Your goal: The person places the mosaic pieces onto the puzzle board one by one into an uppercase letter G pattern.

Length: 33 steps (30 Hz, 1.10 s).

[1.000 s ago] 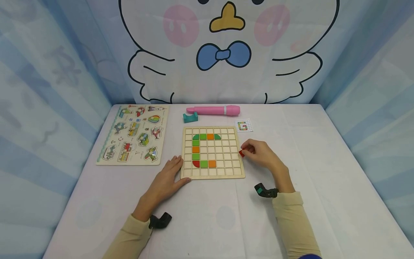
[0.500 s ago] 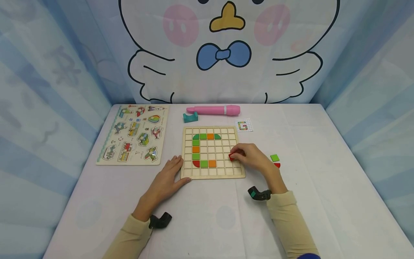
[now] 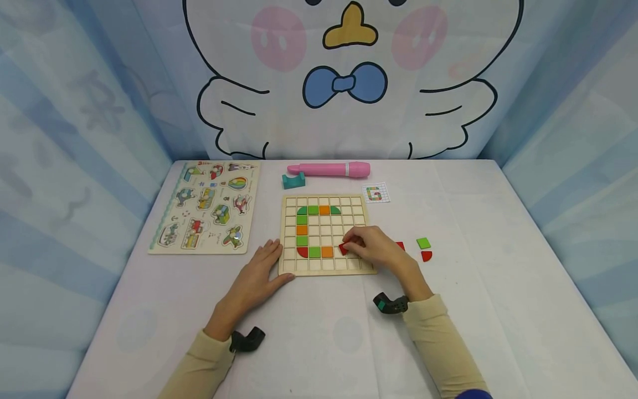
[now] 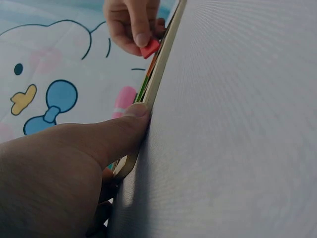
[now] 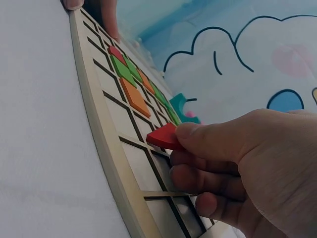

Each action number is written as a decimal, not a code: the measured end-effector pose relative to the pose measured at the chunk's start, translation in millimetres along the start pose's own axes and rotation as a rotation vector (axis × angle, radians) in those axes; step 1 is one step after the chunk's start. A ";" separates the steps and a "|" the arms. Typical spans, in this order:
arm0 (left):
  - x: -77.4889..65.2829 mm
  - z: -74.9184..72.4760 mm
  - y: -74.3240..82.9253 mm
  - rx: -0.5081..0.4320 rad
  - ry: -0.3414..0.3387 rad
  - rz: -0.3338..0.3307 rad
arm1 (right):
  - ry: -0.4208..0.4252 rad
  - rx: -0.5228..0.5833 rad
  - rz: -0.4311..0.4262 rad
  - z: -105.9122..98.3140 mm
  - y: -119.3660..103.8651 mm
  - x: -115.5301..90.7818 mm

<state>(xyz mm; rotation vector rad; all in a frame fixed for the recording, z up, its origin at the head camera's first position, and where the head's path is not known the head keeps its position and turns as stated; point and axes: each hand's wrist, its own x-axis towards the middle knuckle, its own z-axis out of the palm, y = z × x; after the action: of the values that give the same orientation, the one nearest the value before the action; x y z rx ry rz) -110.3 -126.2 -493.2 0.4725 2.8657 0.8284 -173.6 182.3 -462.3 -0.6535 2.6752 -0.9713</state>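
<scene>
In the head view, a wooden grid board (image 3: 320, 230) lies on the table with green, orange and red tiles forming a C-like outline. My right hand (image 3: 371, 245) pinches a red tile (image 3: 343, 249) between thumb and fingers over the lower right of the board. In the right wrist view, this red tile (image 5: 164, 137) is tilted just above the cells, near an orange tile (image 5: 134, 97). My left hand (image 3: 256, 275) rests at the board's lower left corner, its thumb (image 4: 121, 134) along the front edge and its fingers by the left edge.
Right of the board lie a green square tile (image 3: 423, 243), a red quarter-round tile (image 3: 426, 256) and a partly hidden red tile (image 3: 401, 245). Behind are a pattern card (image 3: 376, 193), a pink pen-like object (image 3: 324, 170) and a teal stand (image 3: 293, 181). A picture puzzle board (image 3: 204, 210) lies left.
My right hand has carried the red tile left from beside the board's right edge to above its lower cells, uncovering loose tiles on the table. The left hand has stayed put.
</scene>
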 end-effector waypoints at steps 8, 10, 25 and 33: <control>-0.7 -0.5 0.1 -0.001 -0.001 0.003 | -0.019 -0.031 0.010 6.3 -2.8 2.4; -0.9 -0.7 0.0 -0.002 0.001 0.005 | -0.018 -0.040 0.005 7.6 -2.7 3.1; -1.1 -1.4 0.2 0.000 0.004 0.007 | -0.025 -0.077 -0.027 9.8 -3.1 4.8; -1.3 -1.8 0.8 -0.001 0.004 0.005 | -0.031 -0.072 -0.016 9.4 -4.2 4.0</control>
<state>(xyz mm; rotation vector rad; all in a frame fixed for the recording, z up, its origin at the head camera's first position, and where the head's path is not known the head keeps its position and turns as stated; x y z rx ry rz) -109.2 -126.8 -491.2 0.4782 2.8685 0.8327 -172.4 172.3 -466.9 -0.7003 2.6921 -0.8652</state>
